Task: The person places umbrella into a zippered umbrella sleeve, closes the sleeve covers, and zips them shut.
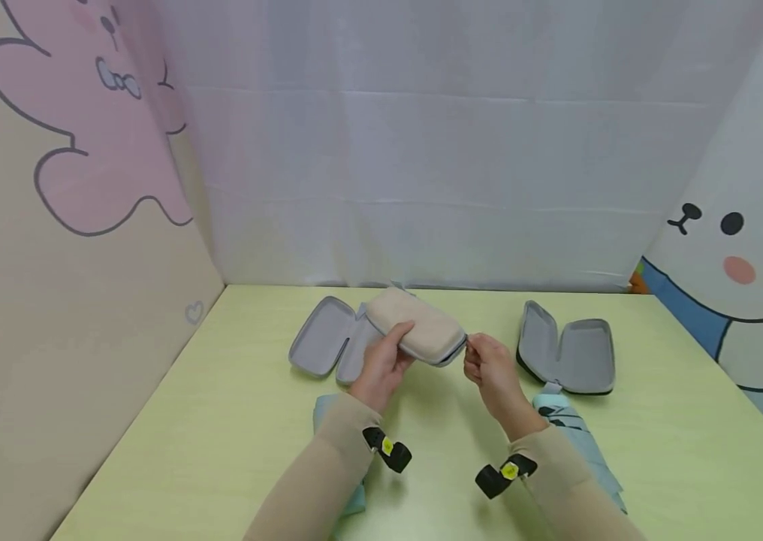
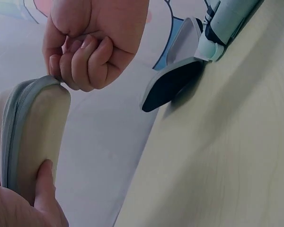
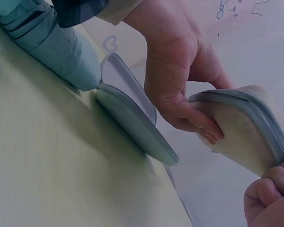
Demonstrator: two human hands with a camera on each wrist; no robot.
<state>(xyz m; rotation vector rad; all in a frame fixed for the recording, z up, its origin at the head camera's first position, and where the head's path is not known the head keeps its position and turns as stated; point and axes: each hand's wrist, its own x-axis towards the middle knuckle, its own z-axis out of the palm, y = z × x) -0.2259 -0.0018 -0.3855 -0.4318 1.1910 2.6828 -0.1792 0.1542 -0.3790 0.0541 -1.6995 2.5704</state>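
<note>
A beige zip case (image 1: 418, 323) with a grey zipper band is held up over the table, tilted. My left hand (image 1: 383, 368) grips it from the near left side, thumb on its beige face and fingers round the other side. At the case's right corner, my right hand (image 1: 493, 372) pinches the zipper pull, which is hidden in the curled fingers. The left wrist view shows that right hand (image 2: 92, 52) right at the end of the zipper band. A narrow dark gap shows along the band near this corner in the head view.
Behind my left hand lies an open grey-lined case (image 1: 317, 342); another open case (image 1: 587, 357) lies at the right. Near it stretches a rolled teal umbrella-like bundle (image 1: 574, 432). A second teal bundle (image 1: 354, 502) is partly hidden under my left forearm. A white curtain (image 1: 422, 188) hangs behind the table.
</note>
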